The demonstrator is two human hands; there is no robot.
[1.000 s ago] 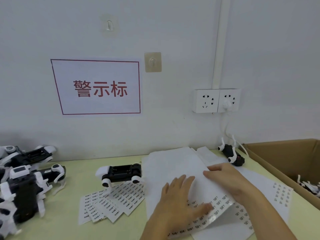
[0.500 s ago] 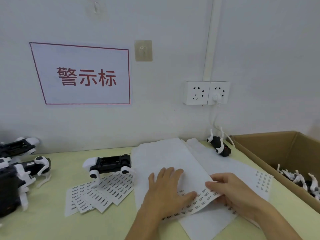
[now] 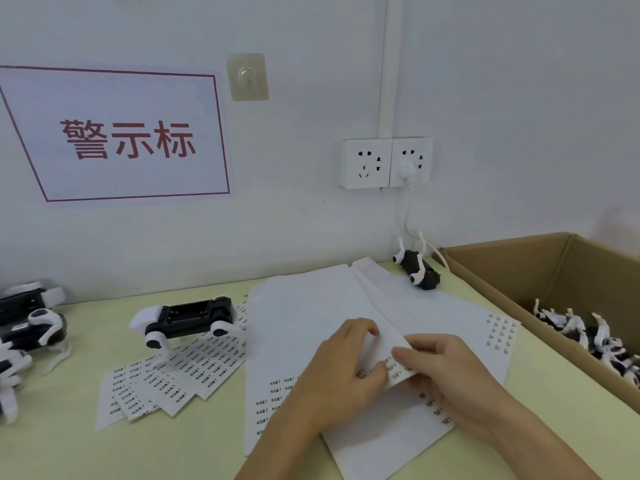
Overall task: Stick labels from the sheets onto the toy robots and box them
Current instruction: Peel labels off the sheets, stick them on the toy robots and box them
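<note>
The left hand point(image 3: 341, 370) is pressing down on a folded-over label sheet point(image 3: 388, 344) with curled fingers, while the right hand point(image 3: 446, 367) is pinching the sheet's turned-up edge between thumb and forefinger. Both seem to be working a label loose from the row printed there. Done well, the left should be pinning the backing flat while the right is peeling slowly at a low angle, so the sticker is not curling or tearing. The nearest toy robot point(image 3: 188, 318) is lying on the table point(image 3: 69, 452), just left of the sheets; finished ones are sitting in the cardboard box point(image 3: 519, 268) to the right. The wall sign point(image 3: 128, 140) is reading 警示标; the label print is too small to read.
</note>
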